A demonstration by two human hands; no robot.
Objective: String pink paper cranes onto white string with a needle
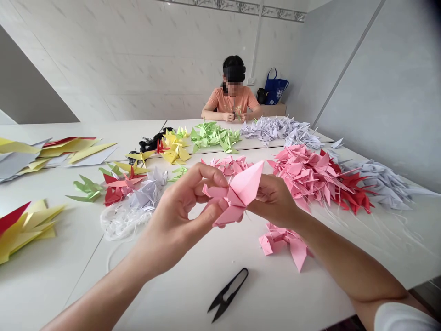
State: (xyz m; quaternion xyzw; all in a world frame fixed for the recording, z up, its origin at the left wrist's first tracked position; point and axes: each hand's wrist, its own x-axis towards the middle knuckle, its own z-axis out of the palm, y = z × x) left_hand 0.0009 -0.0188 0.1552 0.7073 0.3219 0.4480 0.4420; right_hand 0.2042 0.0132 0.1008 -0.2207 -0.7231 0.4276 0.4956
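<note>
The only container in view is a blue tote bag, well beyond both hands on a low box by the far wall; what it holds cannot be told, and a small black bag sits beside it. Nearer, the left hand has its thumb and fingers closed on a pink origami crane, held up above the white tabletop. The right hand is at the crane's other side with fingers curled in, partly hidden behind the paper, so its exact grip cannot be told. Below the hands lie black thread snips, and under the right forearm a few folded pink cranes. Left of the left hand are a tangle of white string, mixed cranes and yellow and red paper. Beyond the hands spread a green pile and a yellow cluster; to the right, a large pink pile borders red cranes. Across the tabletop, a person in an orange shirt sits before a marbled tile wall.
</note>
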